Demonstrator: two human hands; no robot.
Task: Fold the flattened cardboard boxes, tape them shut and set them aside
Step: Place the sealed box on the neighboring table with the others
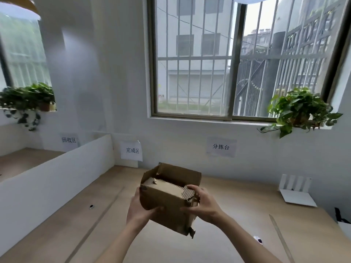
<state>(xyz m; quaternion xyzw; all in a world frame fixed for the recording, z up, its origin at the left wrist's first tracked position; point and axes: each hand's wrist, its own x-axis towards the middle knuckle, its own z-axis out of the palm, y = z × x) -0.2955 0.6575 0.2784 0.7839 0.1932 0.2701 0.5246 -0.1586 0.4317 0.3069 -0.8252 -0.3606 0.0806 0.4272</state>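
Now the wooden counter (237, 234) is stretching out below, and the cardboard box (167, 198) is being held up above it, clear of the surface, tilted with its open top facing away. The left hand (140, 209) is cupping the near left corner in a curled grip; the right hand (201, 202) is clamping the torn, ragged right edge. Best bet, I'd say: squaring the walls first, then pressing flaps flat while supporting that frayed corner gently.

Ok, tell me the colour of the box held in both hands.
Plain brown cardboard box, torn at its edges, seen in the head view.
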